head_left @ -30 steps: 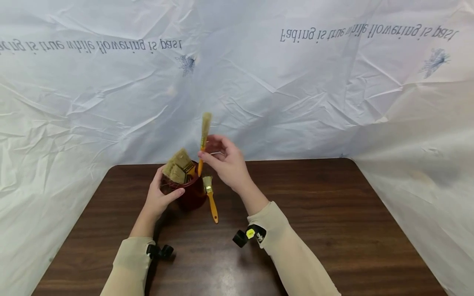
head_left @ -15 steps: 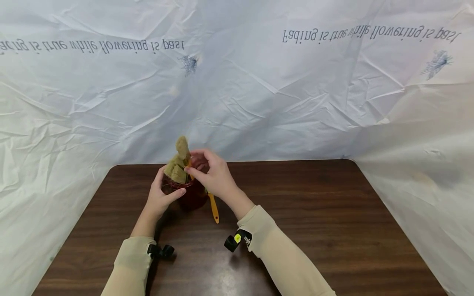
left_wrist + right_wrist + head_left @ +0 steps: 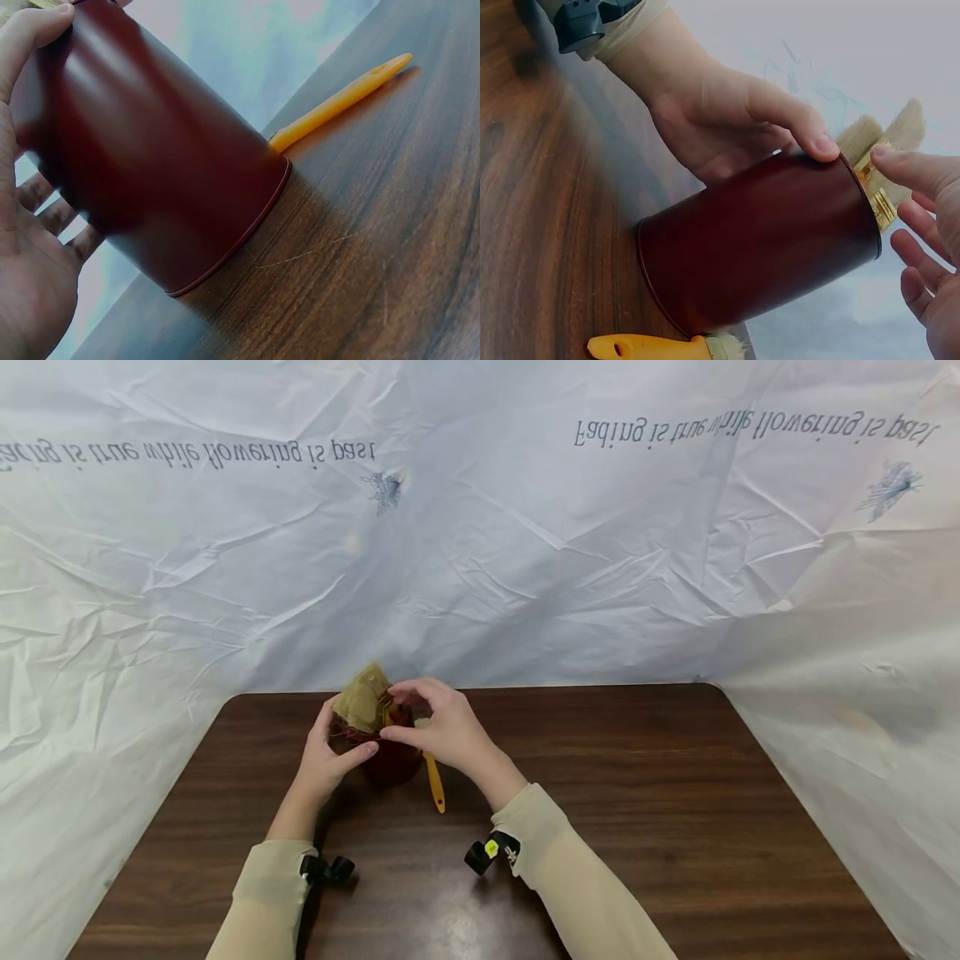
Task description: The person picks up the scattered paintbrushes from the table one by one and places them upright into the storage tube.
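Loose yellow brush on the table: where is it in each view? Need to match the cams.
Head: brush lies right of the cup, handle toward the camera, its head hidden behind the right hand.
Left wrist: only the handle shows, upper right, poking out from behind the cup.
Right wrist: bottom edge, below the cup, bristles to the right.
Shared landmark: the dark red cup, gripped by the left hand.

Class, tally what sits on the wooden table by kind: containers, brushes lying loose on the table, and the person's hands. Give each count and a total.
Dark red container: 1
Loose brush with orange handle lying beside the container: 1
Hands, left hand and right hand: 2
Total: 4
Brushes standing in the container overlap too much to count.
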The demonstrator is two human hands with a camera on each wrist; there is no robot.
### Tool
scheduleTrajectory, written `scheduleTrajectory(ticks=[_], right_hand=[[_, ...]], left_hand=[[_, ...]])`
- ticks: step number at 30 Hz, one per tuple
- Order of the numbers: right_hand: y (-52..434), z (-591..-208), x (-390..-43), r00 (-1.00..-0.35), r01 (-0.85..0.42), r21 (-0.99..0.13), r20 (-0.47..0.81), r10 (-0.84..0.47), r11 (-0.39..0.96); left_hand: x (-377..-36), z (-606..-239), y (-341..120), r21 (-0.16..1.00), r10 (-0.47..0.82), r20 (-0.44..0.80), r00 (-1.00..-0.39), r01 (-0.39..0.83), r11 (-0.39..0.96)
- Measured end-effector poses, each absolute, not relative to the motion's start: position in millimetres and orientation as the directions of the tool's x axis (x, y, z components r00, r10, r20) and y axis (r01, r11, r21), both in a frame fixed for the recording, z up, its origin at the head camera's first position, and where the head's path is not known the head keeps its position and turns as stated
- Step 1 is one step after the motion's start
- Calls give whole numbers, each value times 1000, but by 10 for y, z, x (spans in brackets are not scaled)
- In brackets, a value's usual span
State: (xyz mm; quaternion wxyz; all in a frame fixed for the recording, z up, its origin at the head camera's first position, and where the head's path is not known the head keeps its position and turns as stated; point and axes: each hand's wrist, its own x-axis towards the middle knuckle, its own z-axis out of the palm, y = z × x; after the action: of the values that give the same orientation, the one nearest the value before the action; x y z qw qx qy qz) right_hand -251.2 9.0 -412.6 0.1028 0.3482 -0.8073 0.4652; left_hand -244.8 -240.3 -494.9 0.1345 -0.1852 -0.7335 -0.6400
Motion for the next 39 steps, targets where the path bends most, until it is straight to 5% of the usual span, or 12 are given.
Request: scheduleTrajectory(ticks=[7, 23, 39], right_hand=[[124, -4171, -2500, -738, -651, -697, 487, -468, 301], [257, -4486, -2473, -863, -498, -775, 399, -311, 388], [382, -4925, -2495, -948, -288, -813, 170, -268, 505]], left_hand=[[-2446, -4953, -2405, 891, 91, 434, -896, 442, 99], [-2441, -4943, -2398, 898, 77, 417, -906, 424, 120], [-2448, -4949, -2392, 896, 81, 423, -903, 430, 111]])
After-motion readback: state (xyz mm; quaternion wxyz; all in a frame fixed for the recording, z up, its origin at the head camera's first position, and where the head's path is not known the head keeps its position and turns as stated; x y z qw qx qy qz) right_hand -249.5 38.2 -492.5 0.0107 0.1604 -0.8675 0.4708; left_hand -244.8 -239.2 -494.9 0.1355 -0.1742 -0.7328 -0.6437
